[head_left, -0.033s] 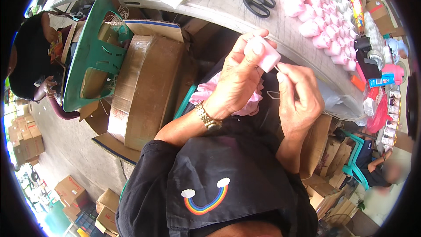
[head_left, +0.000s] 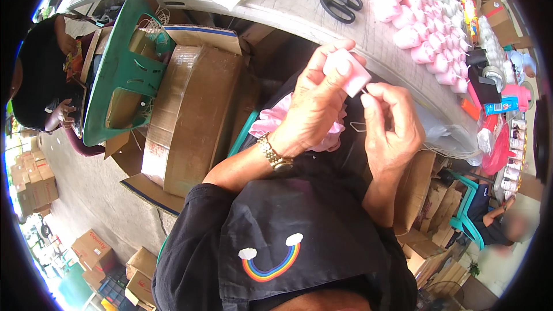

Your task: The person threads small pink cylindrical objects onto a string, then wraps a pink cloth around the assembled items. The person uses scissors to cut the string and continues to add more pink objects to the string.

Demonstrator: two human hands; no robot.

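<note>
A single head-worn fisheye view looks steeply down from close above the person's chest onto both hands (head_left: 351,115), facing the tabletop (head_left: 368,34) edge ahead; straight lines bow toward the dark circular rim.

**No move made out between the two pictures**

The earlier picture and this one were taken at the same instant, and nothing was seen to shift between them. The left hand (head_left: 314,112) gripped the small pink piece (head_left: 347,73) at the same height and tilt in both. The right hand (head_left: 394,132) pinched its fingertips (head_left: 368,89) together at that piece's lower corner in both. The thin pale strand (head_left: 358,126) looped below the hands showed no new bend. The pink frilled bundle (head_left: 276,121) on the lap showed no fresh fold. The only difference was the size of the picture, which was no move.
</note>
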